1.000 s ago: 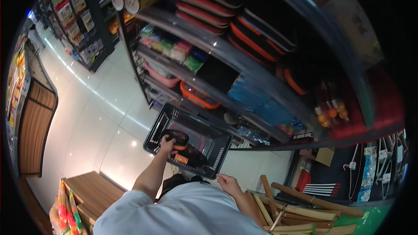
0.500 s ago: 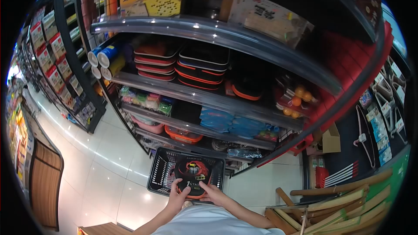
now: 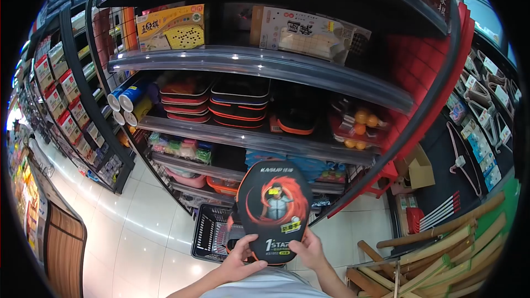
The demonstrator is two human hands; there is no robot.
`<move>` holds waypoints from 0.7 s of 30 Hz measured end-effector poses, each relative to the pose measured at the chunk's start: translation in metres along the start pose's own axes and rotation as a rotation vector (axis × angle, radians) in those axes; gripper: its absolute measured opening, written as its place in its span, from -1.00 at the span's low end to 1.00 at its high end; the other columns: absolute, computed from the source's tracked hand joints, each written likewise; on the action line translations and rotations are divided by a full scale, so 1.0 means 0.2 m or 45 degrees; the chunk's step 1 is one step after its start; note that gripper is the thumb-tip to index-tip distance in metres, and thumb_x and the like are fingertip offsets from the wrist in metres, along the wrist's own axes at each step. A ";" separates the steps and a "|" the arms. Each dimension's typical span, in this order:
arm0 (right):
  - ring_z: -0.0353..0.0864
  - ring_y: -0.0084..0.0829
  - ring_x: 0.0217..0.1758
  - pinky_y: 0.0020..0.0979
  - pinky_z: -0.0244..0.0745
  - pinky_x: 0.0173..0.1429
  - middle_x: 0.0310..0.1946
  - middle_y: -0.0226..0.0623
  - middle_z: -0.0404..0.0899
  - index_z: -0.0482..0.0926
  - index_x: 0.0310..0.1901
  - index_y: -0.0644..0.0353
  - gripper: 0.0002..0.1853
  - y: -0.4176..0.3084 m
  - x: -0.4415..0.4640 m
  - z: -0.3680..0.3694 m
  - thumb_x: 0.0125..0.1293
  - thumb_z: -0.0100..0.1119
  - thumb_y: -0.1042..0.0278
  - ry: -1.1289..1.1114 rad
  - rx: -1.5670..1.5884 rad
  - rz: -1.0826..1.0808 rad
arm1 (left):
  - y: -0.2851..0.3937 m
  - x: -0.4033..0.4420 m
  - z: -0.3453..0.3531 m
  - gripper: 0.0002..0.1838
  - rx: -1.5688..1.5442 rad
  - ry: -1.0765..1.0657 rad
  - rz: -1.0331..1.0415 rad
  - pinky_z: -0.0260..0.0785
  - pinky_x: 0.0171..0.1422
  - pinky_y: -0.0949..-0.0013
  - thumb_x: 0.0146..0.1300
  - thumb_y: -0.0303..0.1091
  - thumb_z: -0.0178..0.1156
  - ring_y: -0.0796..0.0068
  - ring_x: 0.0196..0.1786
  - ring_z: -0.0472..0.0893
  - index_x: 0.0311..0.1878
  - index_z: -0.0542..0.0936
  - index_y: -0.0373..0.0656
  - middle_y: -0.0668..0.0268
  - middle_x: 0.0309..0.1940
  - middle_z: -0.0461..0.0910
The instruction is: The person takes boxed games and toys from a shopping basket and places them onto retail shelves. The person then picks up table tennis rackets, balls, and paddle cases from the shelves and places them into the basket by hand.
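Observation:
A black table tennis paddle case (image 3: 273, 204) with orange edging, a printed red figure and a yellow price sticker stands up in front of me. At its lower left edge, my left hand (image 3: 242, 262) is closed around it. My right hand (image 3: 310, 251) grips the lower right edge, thumb on the front. Behind the case is a black shopping basket (image 3: 207, 229), partly covered; a dark, red-edged thing by my left hand is too hidden to make out.
Shelves ahead hold stacked paddle cases (image 3: 238, 102), boxed board games (image 3: 171, 26), blue tubes (image 3: 128, 95) and orange balls (image 3: 361, 117). Wooden poles (image 3: 436, 259) lean at lower right. Hangers (image 3: 459, 152) hang on the right, and a wood-panelled counter (image 3: 63, 248) stands at left.
Both hands have lifted the paddle case up and nearer, so it looks larger and covers more of the basket. The shelves sit lower and slightly left in view.

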State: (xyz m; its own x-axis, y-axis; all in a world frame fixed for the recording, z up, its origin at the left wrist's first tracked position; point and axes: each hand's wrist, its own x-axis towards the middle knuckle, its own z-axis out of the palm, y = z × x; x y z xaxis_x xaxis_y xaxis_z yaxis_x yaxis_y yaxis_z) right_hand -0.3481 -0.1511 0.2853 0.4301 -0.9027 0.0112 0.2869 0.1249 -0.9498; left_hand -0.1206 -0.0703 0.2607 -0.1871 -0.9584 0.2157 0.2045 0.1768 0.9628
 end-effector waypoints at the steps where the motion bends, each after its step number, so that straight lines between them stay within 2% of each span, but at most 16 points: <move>1: 0.56 -0.54 0.17 -0.41 0.46 0.30 0.19 -0.29 0.54 0.30 0.39 0.34 -0.39 -0.06 0.01 -0.01 0.37 0.28 0.47 0.013 -0.027 -0.059 | 0.01 0.04 0.01 -0.13 0.001 -0.025 0.024 0.45 0.29 0.25 0.29 -0.57 0.36 0.36 0.26 0.53 0.53 0.04 -0.11 0.08 0.32 0.35; 4: 0.56 -0.54 0.17 -0.43 0.46 0.28 0.17 -0.30 0.56 0.33 0.37 0.37 -0.41 -0.33 0.14 -0.02 0.35 0.28 0.49 0.025 -0.075 -0.222 | 0.16 0.31 0.00 -0.11 0.014 -0.139 0.204 0.44 0.30 0.22 0.29 -0.56 0.37 0.35 0.28 0.51 0.55 0.03 -0.08 0.09 0.33 0.34; 7: 0.55 -0.55 0.16 -0.46 0.46 0.26 0.16 -0.30 0.57 0.36 0.35 0.36 -0.45 -0.48 0.29 -0.03 0.39 0.27 0.40 0.069 -0.154 -0.308 | 0.32 0.51 0.01 -0.11 -0.061 -0.146 0.108 0.42 0.32 0.19 0.33 -0.52 0.32 0.33 0.31 0.47 0.57 -0.03 -0.05 0.09 0.33 0.33; 11: 0.56 -0.60 0.11 -0.48 0.47 0.22 0.09 -0.36 0.59 0.45 0.27 0.36 -0.55 -0.59 0.50 -0.09 0.48 0.22 0.26 0.066 -0.163 -0.361 | 0.43 0.76 0.02 -0.15 -0.172 -0.139 0.114 0.36 0.39 0.27 0.40 -0.49 0.25 0.34 0.35 0.45 0.58 -0.06 -0.02 0.07 0.34 0.33; 14: 0.56 -0.63 0.06 -0.50 0.47 0.19 0.05 -0.37 0.61 0.50 0.22 0.36 -0.58 -0.62 0.66 -0.16 0.50 0.20 0.23 0.109 -0.136 -0.298 | 0.48 0.92 0.01 -0.17 -0.097 -0.069 0.083 0.48 0.02 0.40 0.43 -0.39 0.25 0.47 0.03 0.59 0.58 -0.05 -0.04 0.14 0.12 0.49; 17: 0.54 -0.66 0.00 -0.53 0.46 0.14 0.00 -0.38 0.63 0.54 0.18 0.37 -0.54 -0.67 0.80 -0.19 0.54 0.14 0.09 0.112 -0.163 -0.297 | 0.49 1.05 0.00 -0.18 -0.036 0.004 0.036 0.45 -0.17 0.44 0.43 -0.34 0.25 0.51 -0.18 0.60 0.58 -0.04 -0.07 0.19 -0.06 0.54; 18: 0.54 -0.66 -0.01 -0.54 0.46 0.14 -0.01 -0.38 0.63 0.54 0.17 0.37 -0.52 -0.66 0.85 -0.22 0.55 0.13 0.05 0.124 -0.161 -0.267 | 0.49 1.08 0.00 -0.18 -0.011 0.030 0.048 0.45 -0.18 0.44 0.43 -0.33 0.25 0.51 -0.19 0.60 0.58 -0.03 -0.08 0.20 -0.08 0.55; 19: 0.59 -0.65 -0.03 -0.52 0.52 0.05 -0.03 -0.35 0.65 0.53 0.20 0.35 -0.46 -0.65 0.90 -0.24 0.56 0.07 -0.06 0.113 -0.187 -0.274 | 0.50 1.12 0.00 -0.18 0.016 0.050 0.059 0.46 -0.18 0.44 0.43 -0.33 0.25 0.51 -0.21 0.60 0.58 -0.02 -0.09 0.20 -0.11 0.55; 20: 0.62 -0.62 -0.04 -0.51 0.55 0.00 -0.03 -0.35 0.65 0.52 0.20 0.30 -0.46 -0.65 0.91 -0.26 0.57 0.03 -0.09 0.106 -0.211 -0.262 | 0.50 1.16 0.00 -0.18 0.039 0.068 0.073 0.46 -0.19 0.44 0.43 -0.33 0.25 0.50 -0.22 0.60 0.58 -0.02 -0.09 0.21 -0.13 0.55; 21: 0.66 -0.59 -0.06 -0.50 0.58 -0.06 -0.03 -0.35 0.66 0.52 0.20 0.26 -0.46 -0.67 0.90 -0.26 0.58 -0.02 -0.12 0.099 -0.237 -0.246 | 0.50 1.20 -0.01 -0.19 0.076 0.088 0.099 0.49 -0.12 0.38 0.44 -0.30 0.24 0.46 -0.24 0.63 0.59 -0.01 -0.05 0.20 -0.17 0.58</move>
State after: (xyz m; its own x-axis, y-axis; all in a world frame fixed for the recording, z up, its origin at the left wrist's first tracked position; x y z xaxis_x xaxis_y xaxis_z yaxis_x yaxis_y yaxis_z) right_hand -0.3529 -0.3522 0.3978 0.3137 -0.9322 0.1805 0.1917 -0.1240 -0.9736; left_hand -0.1437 -0.2824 0.4080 -0.1057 -0.9540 0.2807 0.1577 0.2626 0.9519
